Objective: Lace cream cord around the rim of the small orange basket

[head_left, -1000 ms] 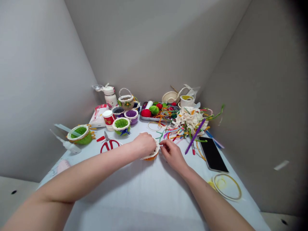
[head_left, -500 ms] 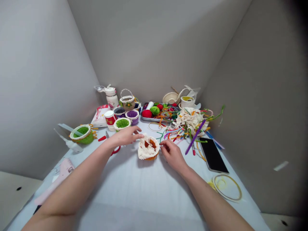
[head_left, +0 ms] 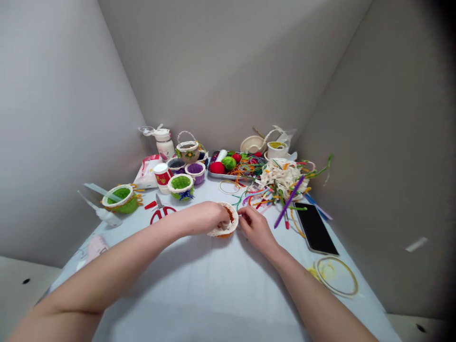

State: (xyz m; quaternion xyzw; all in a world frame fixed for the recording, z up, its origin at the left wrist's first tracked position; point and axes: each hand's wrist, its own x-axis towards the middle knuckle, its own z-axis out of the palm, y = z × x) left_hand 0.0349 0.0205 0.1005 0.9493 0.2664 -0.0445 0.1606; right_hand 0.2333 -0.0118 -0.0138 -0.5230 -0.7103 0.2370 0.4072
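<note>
A small orange basket [head_left: 225,234] with a white lace trim [head_left: 235,219] around its mouth stands in front of me at mid-table. My left hand [head_left: 213,216] reaches over its left side, fingers curled down into the opening. Those fingertips are hidden, so what they grip inside is unclear. At the right rim, my right hand [head_left: 253,227] is closed, its thumb and forefinger pinching the basket's edge. Red-handled scissors [head_left: 162,213] lie left of the basket, partly behind my left forearm.
Behind stand green [head_left: 181,185] and purple baskets [head_left: 195,173] and a tray [head_left: 231,176] of yarn balls. To the right are a yarn heap [head_left: 281,175], a phone [head_left: 316,229] and a hoop [head_left: 337,276]. A glue bottle [head_left: 109,217] and glue gun [head_left: 97,247] lie left.
My left hand has moved right and down from the lace at the back rim into the basket's mouth. The scissors show more fully. My right hand stays nearly still.
</note>
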